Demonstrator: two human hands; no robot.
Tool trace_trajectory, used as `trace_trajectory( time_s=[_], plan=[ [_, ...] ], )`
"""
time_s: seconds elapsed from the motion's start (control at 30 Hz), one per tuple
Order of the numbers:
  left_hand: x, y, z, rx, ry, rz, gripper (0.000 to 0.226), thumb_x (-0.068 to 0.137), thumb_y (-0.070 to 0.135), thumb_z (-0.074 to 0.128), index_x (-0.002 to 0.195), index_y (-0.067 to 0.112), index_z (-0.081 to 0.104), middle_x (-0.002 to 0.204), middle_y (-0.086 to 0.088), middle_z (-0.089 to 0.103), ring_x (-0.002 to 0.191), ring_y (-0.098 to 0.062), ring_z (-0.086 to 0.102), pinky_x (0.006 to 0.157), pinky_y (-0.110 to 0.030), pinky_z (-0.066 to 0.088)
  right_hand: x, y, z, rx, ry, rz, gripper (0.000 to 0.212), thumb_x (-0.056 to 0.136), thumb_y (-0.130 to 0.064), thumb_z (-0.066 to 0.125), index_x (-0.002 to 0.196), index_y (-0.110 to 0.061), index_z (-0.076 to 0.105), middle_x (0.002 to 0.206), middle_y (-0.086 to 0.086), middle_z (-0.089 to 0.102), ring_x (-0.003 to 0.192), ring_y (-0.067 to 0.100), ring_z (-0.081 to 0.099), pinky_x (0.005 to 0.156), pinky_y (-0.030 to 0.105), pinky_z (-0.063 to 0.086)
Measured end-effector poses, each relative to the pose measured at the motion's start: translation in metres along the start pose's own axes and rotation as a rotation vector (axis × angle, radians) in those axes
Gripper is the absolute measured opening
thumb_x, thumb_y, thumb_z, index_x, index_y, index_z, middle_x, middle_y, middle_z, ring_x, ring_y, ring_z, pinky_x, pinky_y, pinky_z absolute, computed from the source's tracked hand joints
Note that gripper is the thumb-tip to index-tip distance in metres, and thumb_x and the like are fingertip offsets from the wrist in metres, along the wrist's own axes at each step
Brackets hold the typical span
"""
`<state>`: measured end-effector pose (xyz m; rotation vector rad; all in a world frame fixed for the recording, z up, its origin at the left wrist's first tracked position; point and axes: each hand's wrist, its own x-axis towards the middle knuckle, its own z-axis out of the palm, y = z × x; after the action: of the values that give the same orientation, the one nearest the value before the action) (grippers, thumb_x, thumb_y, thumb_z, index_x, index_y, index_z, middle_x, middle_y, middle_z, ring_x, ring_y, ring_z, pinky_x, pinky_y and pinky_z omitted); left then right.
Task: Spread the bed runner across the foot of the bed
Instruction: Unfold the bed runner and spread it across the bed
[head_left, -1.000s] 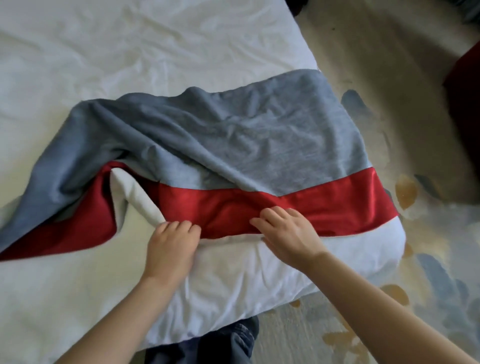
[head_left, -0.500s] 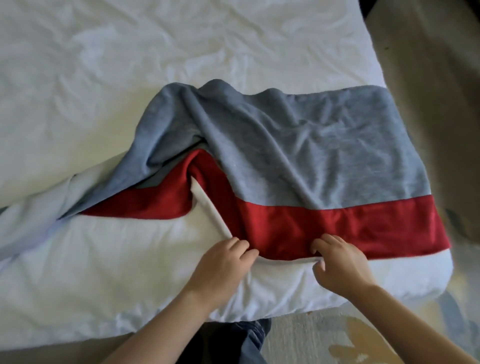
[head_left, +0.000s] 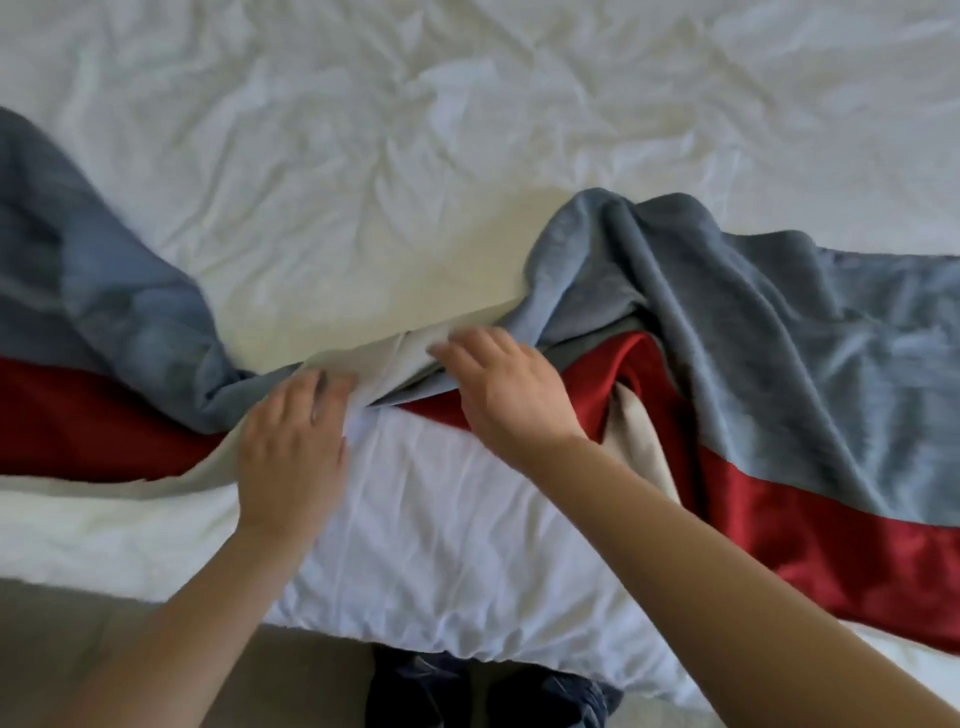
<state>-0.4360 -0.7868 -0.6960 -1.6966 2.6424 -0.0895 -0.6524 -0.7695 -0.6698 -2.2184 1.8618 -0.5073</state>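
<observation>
Shifting: both hands off the red hem, now at the twisted middle of the bed runner (head_left: 779, 332).
Left hand (head_left: 291, 447): fingers (head_left: 317, 387) curled into the pale fold (blurred, likely pinching).
Right hand (head_left: 511, 395): fingers (head_left: 467, 348) straight, apart, pressing the fold.
Runner's place: across the foot of the bed (head_left: 415, 130), middle bunched.
Meaning: only untwisting left.

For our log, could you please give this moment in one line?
bed runner: twisted mid-span | left hand: grips pale underside | right hand: on twist, grip unclear
</observation>
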Motion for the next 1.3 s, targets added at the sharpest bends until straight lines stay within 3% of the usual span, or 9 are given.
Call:
trace_trajectory(
  time_s=[0.2,0.33,0.5,0.7,0.87,1.0,1.1,1.2,1.3],
  plan=[
    [0.024,-0.042,-0.003,-0.048,-0.085,-0.047,0.032,0.072,0.004,0.072,0.104,0.007,0.065,0.084,-0.012,0.061,0.074,-0.034,0.058,0.062,-0.043,0.045,0.065,0.012,0.025,-0.236,-0.394,0.113,0.068,0.082,-0.022,0.05,0.146,-0.027,0.027,0.134,0.005,0.05,0.122,0.028,0.046,0.093,0.041,0.038],
    [0.065,-0.061,-0.015,-0.105,-0.077,-0.058,0.021,0.083,0.011,0.06,0.103,0.011,0.065,0.094,-0.012,0.064,0.088,-0.035,0.058,0.072,-0.046,0.045,0.092,0.031,0.025,-0.434,-0.564,0.121,0.034,0.089,-0.012,0.046,0.119,-0.024,0.057,0.119,0.005,0.057,0.11,0.028,0.055,0.084,0.038,0.047],
    [0.12,-0.086,-0.044,-0.128,0.086,-0.076,0.026,0.089,0.015,0.049,0.11,0.012,0.065,0.106,-0.015,0.065,0.099,-0.036,0.057,0.081,-0.046,0.043,0.139,0.038,-0.006,-0.393,-0.223,0.289,0.029,0.091,-0.016,0.044,0.109,-0.019,0.067,0.115,0.011,0.059,0.105,0.034,0.057,0.072,0.035,0.038],
    [0.141,-0.103,-0.075,-0.143,0.31,-0.101,0.026,0.086,0.004,0.049,0.107,0.009,0.064,0.094,-0.018,0.064,0.088,-0.036,0.055,0.072,-0.046,0.042,0.153,0.016,-0.042,-0.267,0.272,0.159,0.019,0.084,-0.01,0.048,0.092,-0.008,0.065,0.099,0.016,0.057,0.095,0.037,0.053,0.063,0.042,0.042],
    [0.064,-0.082,-0.043,-0.2,0.137,0.054,0.034,0.079,0.003,0.058,0.112,0.011,0.061,0.089,-0.016,0.057,0.079,-0.037,0.055,0.06,-0.047,0.047,0.072,0.01,-0.001,-0.361,-0.335,-0.089,0.016,0.09,-0.023,0.05,0.099,-0.013,0.06,0.103,0.01,0.058,0.091,0.031,0.058,0.067,0.038,0.045],
    [-0.012,-0.063,-0.005,-0.214,-0.142,0.303,0.022,0.067,0.001,0.075,0.087,0.009,0.068,0.071,-0.007,0.058,0.061,-0.026,0.056,0.045,-0.036,0.048,0.019,0.014,0.022,-0.369,-0.742,-0.286,0.031,0.088,-0.011,0.045,0.117,-0.017,0.055,0.115,0.001,0.055,0.105,0.023,0.053,0.084,0.032,0.046],
    [-0.029,-0.06,0.005,-0.239,-0.267,0.3,0.031,0.057,0.009,0.081,0.085,0.013,0.07,0.072,0.0,0.059,0.061,-0.018,0.058,0.046,-0.03,0.05,0.026,0.009,0.021,-0.312,-0.699,-0.241,0.027,0.078,-0.017,0.048,0.1,-0.023,0.063,0.099,-0.006,0.06,0.095,0.018,0.058,0.071,0.029,0.047],
    [-0.017,-0.062,0.002,-0.321,-0.24,0.262,0.028,0.08,0.043,0.058,0.089,0.017,0.066,0.078,0.005,0.058,0.069,-0.013,0.057,0.05,-0.029,0.05,0.049,0.008,0.015,-0.252,-0.499,-0.106,0.02,0.078,-0.025,0.05,0.091,-0.028,0.066,0.094,-0.008,0.063,0.09,0.019,0.06,0.061,0.026,0.043],
    [0.007,-0.062,-0.008,-0.366,-0.126,0.22,0.025,0.09,0.025,0.044,0.092,0.014,0.067,0.081,0.002,0.062,0.073,-0.017,0.058,0.057,-0.035,0.051,0.076,0.007,0.016,-0.205,-0.235,0.024,0.036,0.078,-0.005,0.053,0.107,-0.024,0.062,0.103,-0.001,0.061,0.095,0.025,0.058,0.06,0.03,0.04]
  ],
)
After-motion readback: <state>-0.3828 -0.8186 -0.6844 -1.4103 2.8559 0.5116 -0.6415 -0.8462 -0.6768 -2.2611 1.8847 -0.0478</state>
